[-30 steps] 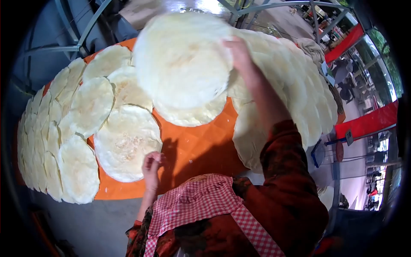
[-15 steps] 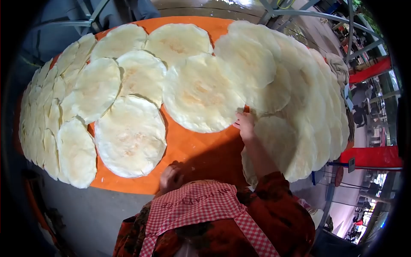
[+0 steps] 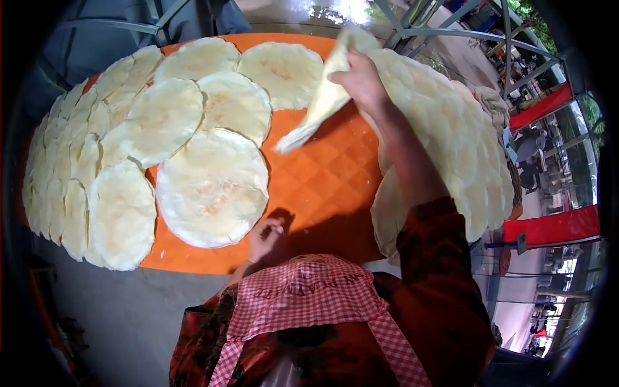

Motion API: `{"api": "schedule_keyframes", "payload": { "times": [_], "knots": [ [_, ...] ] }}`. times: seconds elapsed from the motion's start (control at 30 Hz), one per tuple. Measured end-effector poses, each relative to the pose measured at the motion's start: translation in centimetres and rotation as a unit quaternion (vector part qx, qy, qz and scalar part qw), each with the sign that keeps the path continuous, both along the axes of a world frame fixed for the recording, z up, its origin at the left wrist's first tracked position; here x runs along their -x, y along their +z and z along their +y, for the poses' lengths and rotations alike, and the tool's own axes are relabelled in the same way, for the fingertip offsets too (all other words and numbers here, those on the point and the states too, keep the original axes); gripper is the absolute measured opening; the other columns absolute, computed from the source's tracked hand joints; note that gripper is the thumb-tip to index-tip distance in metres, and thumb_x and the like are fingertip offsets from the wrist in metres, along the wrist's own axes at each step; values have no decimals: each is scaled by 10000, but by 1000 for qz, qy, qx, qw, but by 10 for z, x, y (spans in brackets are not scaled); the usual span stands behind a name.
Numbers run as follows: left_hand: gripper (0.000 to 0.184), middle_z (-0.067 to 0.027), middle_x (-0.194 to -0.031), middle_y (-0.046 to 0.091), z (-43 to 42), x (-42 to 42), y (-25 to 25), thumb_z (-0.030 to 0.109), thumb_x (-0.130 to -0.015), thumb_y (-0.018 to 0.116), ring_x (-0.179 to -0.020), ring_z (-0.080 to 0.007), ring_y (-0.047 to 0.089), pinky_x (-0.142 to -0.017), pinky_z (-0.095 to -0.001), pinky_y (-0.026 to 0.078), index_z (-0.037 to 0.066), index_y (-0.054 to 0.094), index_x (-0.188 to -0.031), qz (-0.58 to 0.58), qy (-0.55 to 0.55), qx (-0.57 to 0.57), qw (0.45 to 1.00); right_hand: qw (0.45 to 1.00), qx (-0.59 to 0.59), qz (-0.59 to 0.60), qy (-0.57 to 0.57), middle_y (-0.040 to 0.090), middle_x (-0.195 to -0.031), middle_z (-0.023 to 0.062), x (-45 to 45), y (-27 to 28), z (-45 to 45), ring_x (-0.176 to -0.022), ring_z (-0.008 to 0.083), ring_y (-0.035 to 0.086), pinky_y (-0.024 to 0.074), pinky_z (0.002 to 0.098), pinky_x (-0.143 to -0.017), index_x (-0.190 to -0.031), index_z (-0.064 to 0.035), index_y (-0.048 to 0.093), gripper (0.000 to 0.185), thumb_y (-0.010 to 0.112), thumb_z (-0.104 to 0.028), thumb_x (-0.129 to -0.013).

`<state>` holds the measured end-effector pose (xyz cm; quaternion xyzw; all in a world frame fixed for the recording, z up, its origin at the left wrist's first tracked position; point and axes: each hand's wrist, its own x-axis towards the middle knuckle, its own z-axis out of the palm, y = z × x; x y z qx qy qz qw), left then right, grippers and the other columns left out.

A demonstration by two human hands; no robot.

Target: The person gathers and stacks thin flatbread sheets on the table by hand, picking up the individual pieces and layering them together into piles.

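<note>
My right hand grips a thin round flatbread, lifted and folded so that it hangs nearly edge-on above the orange cloth. Its lower tip points left, toward the near side. My left hand is low by the front edge of the table, fingers curled in with nothing visible in them. Just beyond it and to its left lies a large pale flatbread with light brown patches in the middle. Another flatbread lies flat at the far edge, left of the raised one.
Overlapping flatbreads cover the left side of the table, and a dense layer of overlapping flatbreads covers the right. Metal frame bars stand behind the far edge. A crumpled cloth sits at the right end.
The flatbread that lay in the middle is now raised and folded in my right hand, which moved away from me. Orange cloth shows beneath. My left hand shifted slightly farther over the table.
</note>
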<state>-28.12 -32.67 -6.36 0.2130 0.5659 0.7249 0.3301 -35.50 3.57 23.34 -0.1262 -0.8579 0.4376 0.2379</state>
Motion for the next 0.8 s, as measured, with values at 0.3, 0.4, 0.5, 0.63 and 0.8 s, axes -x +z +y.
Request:
{"api": "schedule_keyframes", "payload": {
  "times": [0.3,0.4,0.5,0.63,0.8],
  "knots": [
    [720,-157,-1395,420,-17,87,109,646,-912,332,-1296,-340,398,-1053,-537,343,116,335,-1399,-455,-11,-286,843,920,-237,-222,219,508,-1142,192,-67,-63,-224,-1052,383,527,450,446,-864,-1041,-20,547,370,681,-156,-724],
    [692,-148,-1429,392,-22,83,80,615,-939,284,-1300,-343,393,-1072,-518,324,116,323,-1417,-461,10,-271,845,914,-143,-302,228,461,-1238,192,-72,-130,-239,-1171,386,451,386,449,-971,-1145,-33,492,570,734,-341,-730],
    [617,-138,-1391,439,-22,70,82,549,-965,320,-1274,-327,431,-1064,-490,348,100,370,-1386,-459,16,-229,858,962,-142,-192,134,468,-1264,186,-67,-159,-249,-1167,387,456,387,439,-974,-1169,-34,487,584,722,-359,-744],
    [542,-106,-1273,521,-18,71,84,506,-959,413,-1170,-275,522,-962,-461,458,106,416,-1324,-437,2,-202,877,971,-79,-184,130,526,-1194,189,-60,-172,-248,-1112,377,502,418,429,-937,-1176,-29,488,543,702,-326,-774],
    [469,-71,-1171,549,-14,69,94,440,-952,479,-1068,-212,559,-891,-419,504,123,410,-1291,-385,12,-143,912,975,74,-158,140,571,-1135,177,-60,-191,-224,-1059,307,562,447,386,-903,-1184,-34,510,472,673,-276,-813]
  ]
}}
